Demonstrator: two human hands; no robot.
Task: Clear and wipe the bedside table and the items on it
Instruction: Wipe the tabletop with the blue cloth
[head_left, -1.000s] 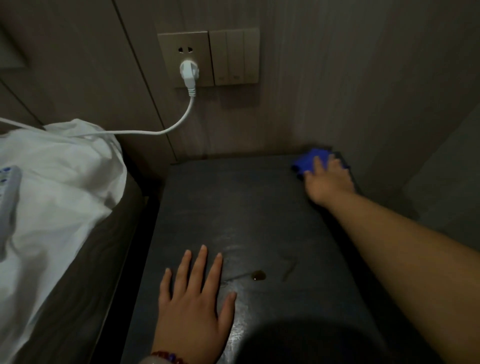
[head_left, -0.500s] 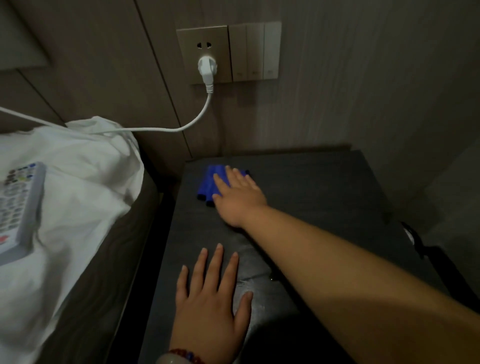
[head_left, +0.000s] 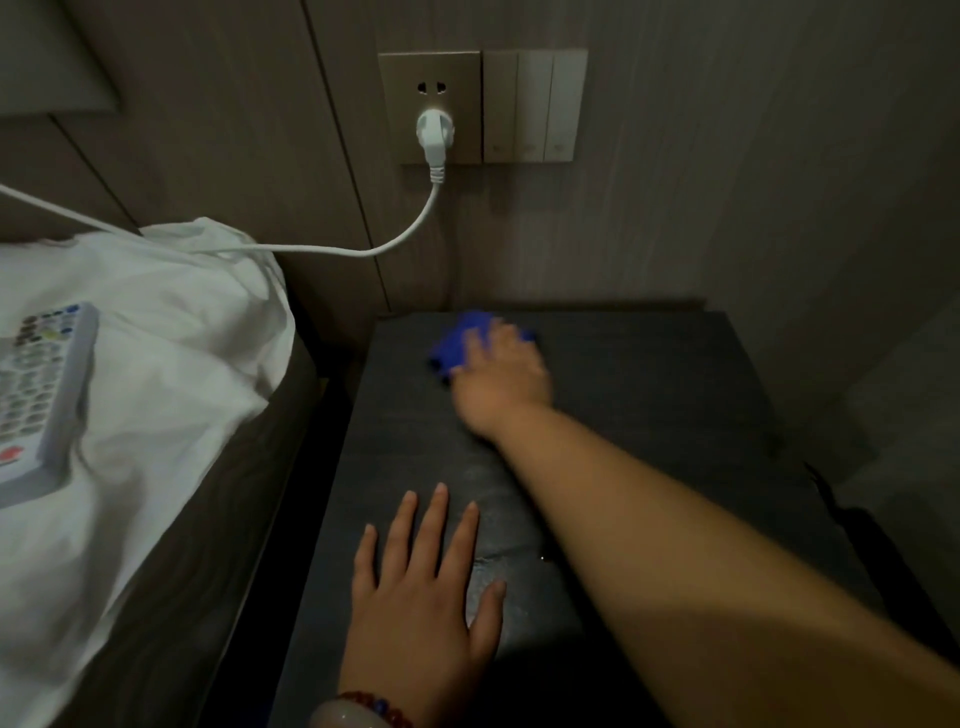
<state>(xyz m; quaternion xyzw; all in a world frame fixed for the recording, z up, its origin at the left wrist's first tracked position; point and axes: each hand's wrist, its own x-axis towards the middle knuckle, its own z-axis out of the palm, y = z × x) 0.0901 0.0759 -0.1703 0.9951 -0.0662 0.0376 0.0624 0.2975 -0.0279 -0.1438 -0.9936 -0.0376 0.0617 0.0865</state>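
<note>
Place: a bedroom, looking like a hotel room.
Bed (head_left: 156, 519): lying at 9 o'clock, white bedding (head_left: 171, 332) bunching up.
Remote (head_left: 39, 395): resting on it.
Bedside table (head_left: 649, 415): standing beside the bed.
Wall plate (head_left: 480, 106): sitting at 12 o'clock, a plug (head_left: 435, 132) hanging in it.

Both arms are bare, no sleeves showing at all. The left hand (head_left: 421, 613) has a bracelet (head_left: 374, 709) at the wrist, dark red beads with a blue one mixed in, next to a pale smooth bangle (head_left: 337, 719). The right hand (head_left: 501, 384) is blurry, nothing on it that I can make out.
</note>
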